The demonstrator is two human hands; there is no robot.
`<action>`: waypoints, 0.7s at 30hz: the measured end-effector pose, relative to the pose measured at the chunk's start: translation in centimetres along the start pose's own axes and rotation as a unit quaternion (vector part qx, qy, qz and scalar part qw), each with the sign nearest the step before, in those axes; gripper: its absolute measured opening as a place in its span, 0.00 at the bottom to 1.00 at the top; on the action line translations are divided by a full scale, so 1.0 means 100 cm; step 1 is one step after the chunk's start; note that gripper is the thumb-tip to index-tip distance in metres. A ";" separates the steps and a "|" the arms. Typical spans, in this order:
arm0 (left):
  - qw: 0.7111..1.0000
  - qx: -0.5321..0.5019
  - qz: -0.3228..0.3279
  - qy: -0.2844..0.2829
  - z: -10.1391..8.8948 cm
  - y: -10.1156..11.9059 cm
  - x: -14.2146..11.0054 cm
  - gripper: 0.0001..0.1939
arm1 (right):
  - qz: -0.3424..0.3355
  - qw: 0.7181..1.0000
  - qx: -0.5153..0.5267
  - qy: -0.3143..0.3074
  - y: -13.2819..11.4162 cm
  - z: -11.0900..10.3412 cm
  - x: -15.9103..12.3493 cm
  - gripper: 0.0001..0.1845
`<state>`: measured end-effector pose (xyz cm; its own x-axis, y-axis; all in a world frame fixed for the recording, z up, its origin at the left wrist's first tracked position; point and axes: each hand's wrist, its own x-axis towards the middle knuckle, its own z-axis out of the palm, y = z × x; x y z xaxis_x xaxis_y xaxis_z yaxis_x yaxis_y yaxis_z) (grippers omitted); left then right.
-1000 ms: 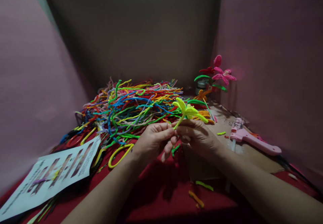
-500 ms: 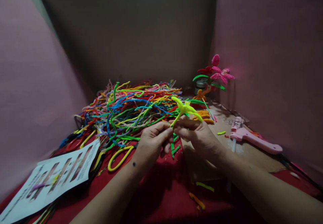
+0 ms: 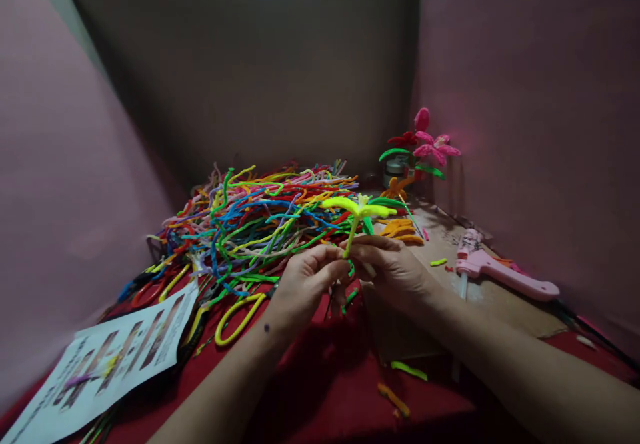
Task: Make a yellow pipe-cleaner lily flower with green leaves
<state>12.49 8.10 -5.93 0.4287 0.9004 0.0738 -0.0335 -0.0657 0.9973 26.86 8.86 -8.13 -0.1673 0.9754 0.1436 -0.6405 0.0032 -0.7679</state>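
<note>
Over on the left, a white printed sheet point(image 3: 160, 344) lies at a slant on the red-covered counter point(image 3: 310, 391). A purple and yellow shape crosses its pictures; I can't tell whether it is printed or lying on top. Just beyond the sheet, red loop handles point(image 3: 145, 294) poke out of the clutter, and to the right of the sheet a yellow loop handle point(image 3: 250, 324) rests on the red cloth.

Behind these spreads a big tangled heap of fuzzy, many-coloured pipe cleaners point(image 3: 265, 214).

In front of the heap, the left hand point(image 3: 307, 281) is nearly closed, thumb and forefinger pinched at the lower stem of a bright yellow fuzzy flower point(image 3: 357, 211). The flower stands almost upright above the fingertips, its petals spread out sideways. The right hand point(image 3: 390, 267) meets the left at that same stem, its fingers curled in and closed around the lower part.

Below the right forearm lie a yellow-green fuzzy scrap point(image 3: 409, 371) and an orange fuzzy scrap point(image 3: 394, 401). Past the right hand, a bundle of orange fuzzy strips point(image 3: 403, 229) sits beside a brown cardboard sheet point(image 3: 500, 314). Farther back rises a pink fuzzy flower point(image 3: 437, 147) with green leaves, near a small grey jar point(image 3: 395, 171). At the far right, a pink glue gun point(image 3: 515, 279) rests on the cardboard.
</note>
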 end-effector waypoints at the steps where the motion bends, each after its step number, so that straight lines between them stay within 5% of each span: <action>1: 0.998 0.043 0.017 0.036 0.001 0.000 -0.001 0.08 | -0.009 1.000 -0.010 0.000 0.001 0.000 0.000 0.07; 5: 0.970 0.185 0.102 0.118 0.006 -0.005 -0.003 0.07 | -0.030 0.999 -0.030 0.011 0.006 0.001 0.000 0.07; 8: 0.971 0.168 0.104 0.131 0.006 -0.005 -0.004 0.07 | -0.034 0.999 -0.037 0.003 0.008 0.001 -0.001 0.07; 13: 0.994 -0.089 -0.047 -0.027 -0.002 -0.001 0.000 0.08 | 0.009 0.998 -0.028 -0.048 0.005 0.002 -0.002 0.07; 16: 0.988 -0.116 -0.065 -0.074 -0.004 -0.001 0.001 0.10 | 0.000 0.997 -0.042 -0.057 0.001 0.003 -0.002 0.07; 21: 0.986 0.138 0.057 0.069 0.002 -0.007 -0.001 0.10 | -0.020 0.997 -0.068 -0.018 -0.003 0.006 -0.004 0.10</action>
<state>12.67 7.97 -6.64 0.3086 0.9291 0.2038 0.1809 -0.2677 0.9464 26.68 8.37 -7.63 -0.1723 0.9652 0.1965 -0.5402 0.0742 -0.8383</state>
